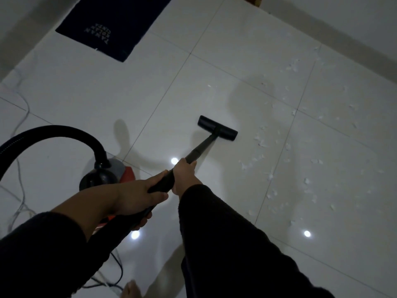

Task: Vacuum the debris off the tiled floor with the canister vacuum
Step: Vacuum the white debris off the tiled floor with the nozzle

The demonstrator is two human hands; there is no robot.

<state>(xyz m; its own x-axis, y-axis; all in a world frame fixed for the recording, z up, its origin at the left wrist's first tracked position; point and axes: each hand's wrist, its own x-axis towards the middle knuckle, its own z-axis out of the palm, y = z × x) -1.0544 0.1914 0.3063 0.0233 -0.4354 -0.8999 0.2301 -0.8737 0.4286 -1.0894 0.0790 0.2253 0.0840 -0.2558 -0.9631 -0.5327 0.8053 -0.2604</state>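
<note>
Head view, the only one given: both hands hold the black wand (194,152) of the canister vacuum (107,173). The left hand (137,193) has its grip wrapped round the wand's upper end, near where the hose (53,134) joins. The right hand (184,172) has its grip curled round the tube just ahead of the left, further down toward the floor head (217,128). The floor head sits flat on the tiled floor (129,87), just left of the debris (279,160), which looks like small white paper scraps scattered over the tiles to the right and toward the far wall. The canister sits on the floor to the left, close behind the hands, with its hose arching up and over. A dark mat (111,24) lies well apart at the far left, and thin cables (20,168) trail along the left edge. By my judgement the wand is stiff and light, so this two-hand hold suits it: the rear hand steers and the front hand presses down. The scraps look feather-light and may skitter off on the glossy tile if the head is pushed fast. The hose is flexible and will tug the canister along, so the cables could snag.
</note>
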